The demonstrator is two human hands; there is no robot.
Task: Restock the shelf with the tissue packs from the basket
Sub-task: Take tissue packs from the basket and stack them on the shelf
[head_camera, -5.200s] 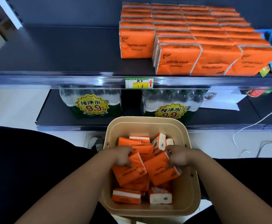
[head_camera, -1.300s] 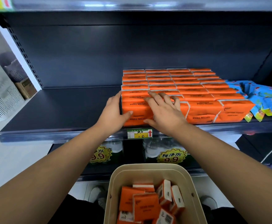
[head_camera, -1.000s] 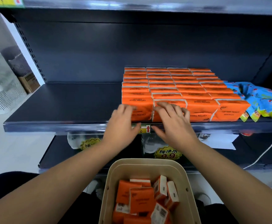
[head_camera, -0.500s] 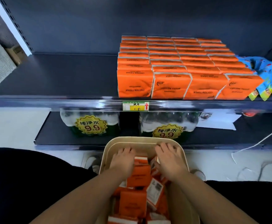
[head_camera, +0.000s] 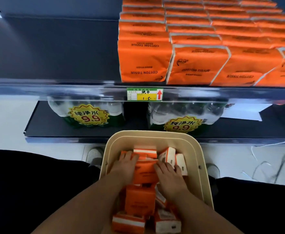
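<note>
At the far left we see the dark shelf (head_camera: 53,48) lying bare, and beneath it a bundle of bottled water (head_camera: 87,114) with a yellow 9.9 sticker. Further in, the beige basket (head_camera: 204,166) sits below the shelf's front edge, holding loose tissue packs (head_camera: 140,200) at all angles. The left hand (head_camera: 126,166) lies inside it, its grip slack, with fingers nearly straight and flat on the packs. Just beside it an orange pack (head_camera: 145,173) sits between both hands. The right hand (head_camera: 168,176) rests against that pack's right side, fingers spread, its grip likewise loose and clasping nothing. Above, a price tag (head_camera: 145,94) sits on the rail. To the right, stocked packs (head_camera: 197,65) stand in tight rows on the shelf, and a white sheet (head_camera: 243,112) lies below them.
</note>
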